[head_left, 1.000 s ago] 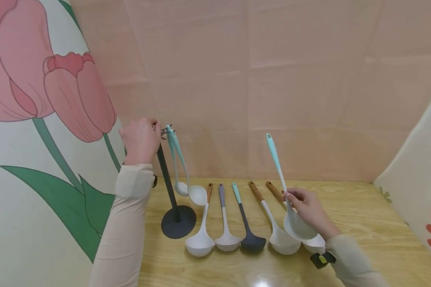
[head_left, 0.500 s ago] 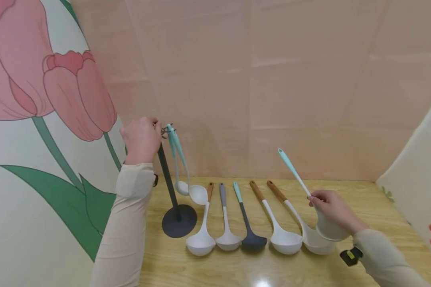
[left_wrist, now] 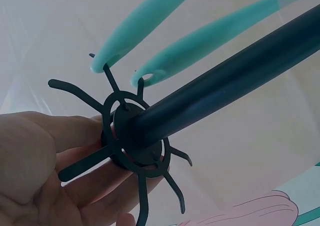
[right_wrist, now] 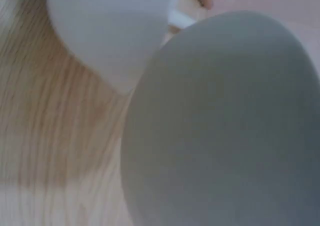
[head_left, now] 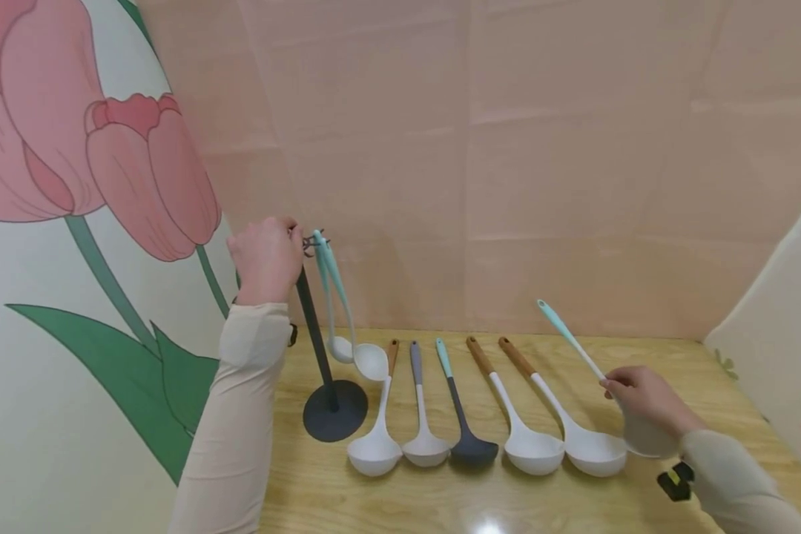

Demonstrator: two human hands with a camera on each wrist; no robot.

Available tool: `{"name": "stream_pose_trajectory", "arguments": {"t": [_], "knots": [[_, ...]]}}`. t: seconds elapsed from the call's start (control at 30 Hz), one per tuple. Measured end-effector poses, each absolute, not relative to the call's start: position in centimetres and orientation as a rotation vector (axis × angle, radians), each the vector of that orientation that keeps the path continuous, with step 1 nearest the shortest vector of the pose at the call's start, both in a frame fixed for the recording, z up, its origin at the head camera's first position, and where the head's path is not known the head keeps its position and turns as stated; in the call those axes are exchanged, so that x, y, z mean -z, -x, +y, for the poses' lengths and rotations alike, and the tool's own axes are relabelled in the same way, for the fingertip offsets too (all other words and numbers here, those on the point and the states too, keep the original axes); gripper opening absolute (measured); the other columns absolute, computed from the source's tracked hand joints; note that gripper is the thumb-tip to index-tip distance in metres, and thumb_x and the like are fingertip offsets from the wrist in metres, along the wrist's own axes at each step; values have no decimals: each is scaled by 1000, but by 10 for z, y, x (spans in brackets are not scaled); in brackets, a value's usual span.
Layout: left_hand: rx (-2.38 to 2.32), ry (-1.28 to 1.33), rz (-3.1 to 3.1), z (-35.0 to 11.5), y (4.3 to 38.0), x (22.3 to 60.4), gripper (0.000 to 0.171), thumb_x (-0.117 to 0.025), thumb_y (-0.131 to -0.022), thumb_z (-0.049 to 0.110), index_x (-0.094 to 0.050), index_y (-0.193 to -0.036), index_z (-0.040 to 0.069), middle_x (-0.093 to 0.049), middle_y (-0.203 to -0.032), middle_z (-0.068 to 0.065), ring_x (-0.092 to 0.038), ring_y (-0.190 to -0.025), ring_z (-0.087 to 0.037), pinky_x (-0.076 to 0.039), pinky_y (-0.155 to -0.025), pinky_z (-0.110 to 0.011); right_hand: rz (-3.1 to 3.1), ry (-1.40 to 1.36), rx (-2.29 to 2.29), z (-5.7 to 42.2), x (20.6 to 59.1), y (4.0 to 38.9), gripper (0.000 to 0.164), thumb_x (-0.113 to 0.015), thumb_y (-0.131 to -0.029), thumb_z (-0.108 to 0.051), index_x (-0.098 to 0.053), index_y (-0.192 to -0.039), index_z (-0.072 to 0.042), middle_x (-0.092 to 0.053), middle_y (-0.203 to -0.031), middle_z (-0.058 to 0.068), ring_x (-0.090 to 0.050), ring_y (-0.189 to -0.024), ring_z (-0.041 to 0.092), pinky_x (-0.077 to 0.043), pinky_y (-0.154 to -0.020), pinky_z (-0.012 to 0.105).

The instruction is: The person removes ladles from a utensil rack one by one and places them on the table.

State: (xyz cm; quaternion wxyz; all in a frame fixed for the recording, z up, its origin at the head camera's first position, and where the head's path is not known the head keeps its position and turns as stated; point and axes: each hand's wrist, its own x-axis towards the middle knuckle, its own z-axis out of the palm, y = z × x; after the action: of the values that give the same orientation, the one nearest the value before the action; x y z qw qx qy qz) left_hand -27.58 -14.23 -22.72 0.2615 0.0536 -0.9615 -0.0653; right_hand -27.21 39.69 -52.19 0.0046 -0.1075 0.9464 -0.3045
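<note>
My left hand (head_left: pixel 265 259) grips the top of a dark utensil stand (head_left: pixel 314 326). In the left wrist view its fingers curl round the hub (left_wrist: pixel 135 131) below several curved hooks. Two ladles with turquoise handles (left_wrist: pixel 185 48) hang from neighbouring hooks, their white bowls (head_left: pixel 371 362) above the table. At the right, my right hand (head_left: pixel 650 400) pinches the white shaft of another turquoise-handled ladle (head_left: pixel 557 319), which is tilted with its handle up and to the left. Its bowl (right_wrist: pixel 225 126) fills much of the right wrist view; whether it touches the table I cannot tell.
Several ladles lie in a row on the wooden table (head_left: pixel 400 504): a white one (head_left: pixel 375 454), a grey-handled one (head_left: pixel 417 363), a dark one (head_left: pixel 474 449) and two with brown handles (head_left: pixel 517 356). A flowered panel (head_left: pixel 107 371) stands close to the left arm.
My right hand has moved right and down with its ladle, uncovering the rightmost brown-handled ladle. The left hand stays at the stand's top, and the hanging ladles keep their places.
</note>
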Motion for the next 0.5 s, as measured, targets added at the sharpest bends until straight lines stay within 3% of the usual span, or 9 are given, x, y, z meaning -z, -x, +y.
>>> {"name": "stream_pose_trajectory", "arguments": {"t": [0.2,0.5], "knots": [[179,-147,-2596,-143,275,226,31,-49,-105,26,-74,-114,11,-74,-101,-15,-67,-93,-40,-45,-86,-58,2911,320,915,410,535,274,27,-56,-102,-18,-71,-102,5,-72,-88,8,-65,-83,21,-50,-70,39],[180,-128,-2587,-144,277,227,30,-50,-105,26,-75,-113,11,-75,-102,-14,-67,-92,-39,-47,-85,-57,2864,237,856,413,562,273,22,-56,-100,-14,-72,-92,0,-67,-81,4,-52,-72,16,-41,-63,33]]}}
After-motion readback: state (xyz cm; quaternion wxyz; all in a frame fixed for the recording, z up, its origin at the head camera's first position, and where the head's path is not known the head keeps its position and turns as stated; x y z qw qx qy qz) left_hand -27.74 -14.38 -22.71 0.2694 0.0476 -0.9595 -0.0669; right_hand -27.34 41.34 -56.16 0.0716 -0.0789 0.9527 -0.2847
